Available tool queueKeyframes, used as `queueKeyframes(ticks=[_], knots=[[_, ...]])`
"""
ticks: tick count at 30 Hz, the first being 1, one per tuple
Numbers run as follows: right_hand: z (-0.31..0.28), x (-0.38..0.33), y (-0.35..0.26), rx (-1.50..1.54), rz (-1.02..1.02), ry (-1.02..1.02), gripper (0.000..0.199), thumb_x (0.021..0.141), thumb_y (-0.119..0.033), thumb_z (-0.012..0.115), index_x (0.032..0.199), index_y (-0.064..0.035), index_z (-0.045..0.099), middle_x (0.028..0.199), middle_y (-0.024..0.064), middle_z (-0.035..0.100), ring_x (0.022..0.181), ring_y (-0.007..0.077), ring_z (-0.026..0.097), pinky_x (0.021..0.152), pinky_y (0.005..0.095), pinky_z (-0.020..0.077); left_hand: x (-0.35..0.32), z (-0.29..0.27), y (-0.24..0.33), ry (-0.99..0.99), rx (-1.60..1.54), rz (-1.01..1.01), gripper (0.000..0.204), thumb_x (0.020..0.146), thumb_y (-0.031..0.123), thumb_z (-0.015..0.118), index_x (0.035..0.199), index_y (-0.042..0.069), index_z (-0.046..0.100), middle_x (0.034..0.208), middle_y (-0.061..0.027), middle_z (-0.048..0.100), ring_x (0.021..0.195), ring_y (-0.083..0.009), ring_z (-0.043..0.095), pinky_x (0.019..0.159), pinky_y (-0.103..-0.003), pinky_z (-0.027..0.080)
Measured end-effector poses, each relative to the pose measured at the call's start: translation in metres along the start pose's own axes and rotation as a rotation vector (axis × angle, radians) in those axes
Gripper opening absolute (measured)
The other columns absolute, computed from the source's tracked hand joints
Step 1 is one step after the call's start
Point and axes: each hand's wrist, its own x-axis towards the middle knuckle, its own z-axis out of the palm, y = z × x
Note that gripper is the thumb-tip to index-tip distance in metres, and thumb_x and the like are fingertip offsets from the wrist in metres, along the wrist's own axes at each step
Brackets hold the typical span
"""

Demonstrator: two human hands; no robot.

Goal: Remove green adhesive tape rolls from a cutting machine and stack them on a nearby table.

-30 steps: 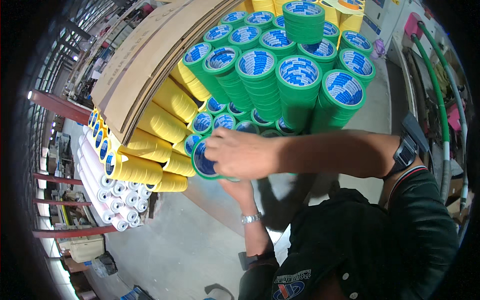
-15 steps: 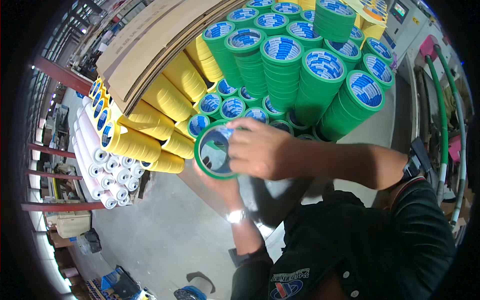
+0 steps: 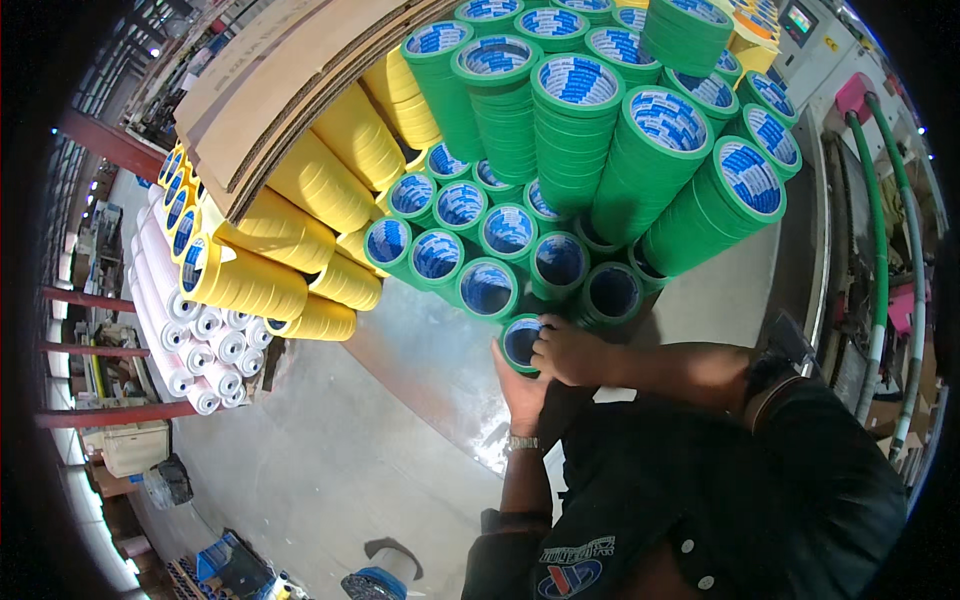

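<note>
A green tape roll (image 3: 520,343) with a dark core is between my hands, low at the near edge of the green stacks. My left hand (image 3: 522,392) cups its near left side, palm against the outer edge. The fingers of my right hand (image 3: 573,352) are curled over the right rim, beside the core. Whether more rolls sit under this one is hidden. Just beyond it stand short stacks of green tape rolls (image 3: 488,288), with taller green stacks (image 3: 575,125) behind them.
Stacked yellow tape rolls (image 3: 250,280) lie on the left beneath flat cardboard sheets (image 3: 260,90). White rolls (image 3: 205,350) are piled farther left. Green hoses (image 3: 880,250) run along the right side. A blue-and-white spool (image 3: 380,578) stands on the floor (image 3: 330,470).
Both hands have lowered the green tape roll, moving it right and away from the camera. More of the short green stacks now show.
</note>
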Motion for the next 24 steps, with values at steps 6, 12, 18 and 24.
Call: queueKeyframes(ticks=[6,12,18,24], knots=[[0.0,0.004,-0.003,0.196,0.095,-0.098,0.011,0.083,-0.019,0.059,0.088,-0.0111,0.064,0.087,0.0067,0.062,0.093,0.0246,0.061,0.111,0.048,0.0322,-0.002,-0.005,0.008,0.101,0.241,0.112,0.087,0.067,0.028,0.086,0.136,-0.002,0.041,0.124,-0.0195,0.056,0.116,-0.0348,0.056,0.1,-0.041,0.044],[-0.034,0.0,-0.008,0.389,0.167,0.089,0.014,0.084,-0.021,0.066,0.094,-0.0114,0.066,0.093,0.0072,0.064,0.1,0.026,0.06,0.111,0.0494,0.0304,-0.005,-0.006,0.005,0.03,0.277,0.056,0.093,0.068,0.02,0.083,0.145,0.0,0.033,0.134,-0.0195,0.052,0.124,-0.0314,0.053,0.104,-0.04,0.041],[-0.099,-0.082,-0.023,0.444,0.186,-0.154,0.022,0.087,-0.024,0.065,0.105,-0.0119,0.065,0.103,0.0098,0.066,0.106,0.0278,0.061,0.104,0.051,0.0357,-0.021,-0.022,0.025,0.236,0.288,0.29,0.083,0.079,0.018,0.075,0.149,-0.001,0.033,0.146,-0.0208,0.044,0.123,-0.0299,0.054,0.1,-0.041,0.045],[-0.083,-0.218,-0.032,0.504,0.456,-0.213,0.035,0.084,-0.025,0.067,0.113,-0.0078,0.064,0.106,0.0153,0.066,0.105,0.0333,0.061,0.107,0.0518,0.0354,0.06,-0.015,0.104,0.029,0.989,0.464,0.049,0.081,0.01,0.072,0.128,0.003,0.058,0.125,-0.0231,0.061,0.095,-0.0382,0.067,0.074,-0.044,0.055]])
